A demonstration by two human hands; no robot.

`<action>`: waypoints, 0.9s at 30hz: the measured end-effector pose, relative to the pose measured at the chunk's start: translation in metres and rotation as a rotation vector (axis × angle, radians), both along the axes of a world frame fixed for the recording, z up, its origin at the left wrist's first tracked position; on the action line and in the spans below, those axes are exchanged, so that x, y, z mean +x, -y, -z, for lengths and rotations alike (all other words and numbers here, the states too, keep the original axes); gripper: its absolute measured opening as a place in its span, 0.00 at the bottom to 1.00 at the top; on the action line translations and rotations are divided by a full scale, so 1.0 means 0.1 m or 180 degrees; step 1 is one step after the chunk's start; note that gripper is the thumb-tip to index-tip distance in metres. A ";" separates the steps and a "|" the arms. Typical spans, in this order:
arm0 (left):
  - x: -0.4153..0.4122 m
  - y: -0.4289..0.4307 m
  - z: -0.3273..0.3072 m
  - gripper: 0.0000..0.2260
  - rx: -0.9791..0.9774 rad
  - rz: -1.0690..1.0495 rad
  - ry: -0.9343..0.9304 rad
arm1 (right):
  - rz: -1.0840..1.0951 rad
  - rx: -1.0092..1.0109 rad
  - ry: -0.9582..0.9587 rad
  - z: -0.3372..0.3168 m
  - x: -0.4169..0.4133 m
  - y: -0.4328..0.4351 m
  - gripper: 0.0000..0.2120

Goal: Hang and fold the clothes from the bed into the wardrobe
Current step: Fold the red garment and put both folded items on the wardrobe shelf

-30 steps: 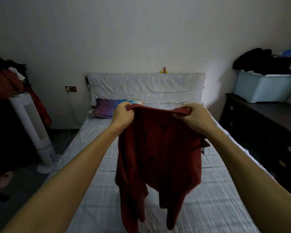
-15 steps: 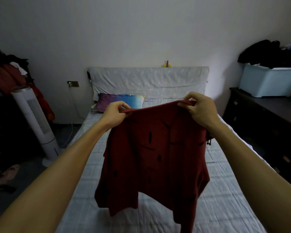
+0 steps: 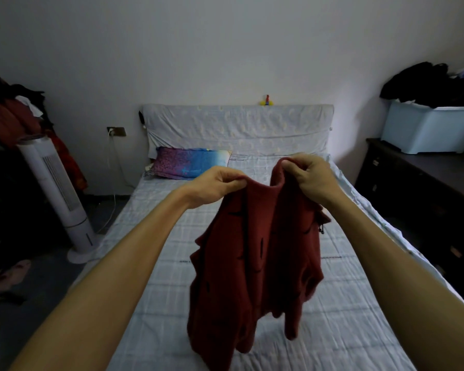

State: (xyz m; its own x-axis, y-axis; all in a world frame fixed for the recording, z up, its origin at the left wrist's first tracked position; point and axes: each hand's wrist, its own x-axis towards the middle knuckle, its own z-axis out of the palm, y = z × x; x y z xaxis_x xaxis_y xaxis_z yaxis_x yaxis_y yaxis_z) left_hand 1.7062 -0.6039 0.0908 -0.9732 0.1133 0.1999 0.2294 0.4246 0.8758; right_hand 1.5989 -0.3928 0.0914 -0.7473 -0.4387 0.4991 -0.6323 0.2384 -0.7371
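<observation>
Red and dark clothes (image 3: 8,116) are heaped at the far left, beside a white tower fan (image 3: 62,199) on the floor. On the bed (image 3: 346,303) a purple-and-blue pillow (image 3: 190,163) lies near the headboard. The person's left hand (image 3: 214,187) pinches one top edge of a dark red garment (image 3: 255,263), fingers curled tight on the cloth. The right hand (image 3: 311,178) grips the other edge, slightly higher. The garment hangs bunched between them above the mattress. At right, a dark dresser (image 3: 413,199) bears a pale blue bin (image 3: 429,129).

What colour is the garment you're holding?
The garment is dark red with black marks; head view.
</observation>
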 end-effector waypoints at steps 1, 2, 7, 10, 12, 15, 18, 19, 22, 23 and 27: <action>-0.01 -0.02 0.00 0.09 0.0011 0.0034 -0.0063 | -0.0171 -0.0002 0.0045 -0.03 0.04 0.01 0.07; -0.04 -0.05 0.01 0.09 -0.0092 0.0019 -0.0159 | -0.0362 0.0011 0.0078 -0.06 0.08 0.03 0.08; -0.12 -0.31 0.01 0.11 -0.0080 0.0215 -0.0418 | -0.1126 -0.0016 0.0341 -0.08 0.22 0.20 0.08; -0.11 -0.37 0.02 0.10 0.0121 0.0095 -0.0362 | -0.1062 -0.0199 0.0544 -0.04 0.22 0.25 0.04; -0.12 -0.37 0.05 0.10 0.0152 -0.0056 -0.0396 | -0.0548 -0.0274 0.0529 0.00 0.19 0.28 0.11; -0.14 -0.40 0.12 0.09 0.0062 -0.0376 -0.0668 | 0.0425 0.0018 0.0191 0.06 0.17 0.34 0.19; -0.14 -0.41 0.19 0.09 0.0129 -0.0785 -0.0861 | -0.0141 -0.0271 0.1248 0.00 0.23 0.25 0.23; -0.13 -0.39 0.20 0.09 0.0225 -0.0881 -0.0884 | -0.0470 -0.0183 0.1506 0.00 0.24 0.19 0.24; -0.12 -0.35 0.18 0.09 0.0303 -0.0980 -0.0934 | -0.0939 0.0314 0.1348 0.08 0.17 0.10 0.16; -0.12 -0.35 0.16 0.09 0.0283 -0.0973 -0.0939 | -0.1000 0.0401 0.1286 0.11 0.15 0.11 0.13; -0.14 -0.33 0.15 0.09 0.0313 -0.1165 -0.1003 | -0.0984 0.0463 0.0820 0.05 0.18 0.18 0.09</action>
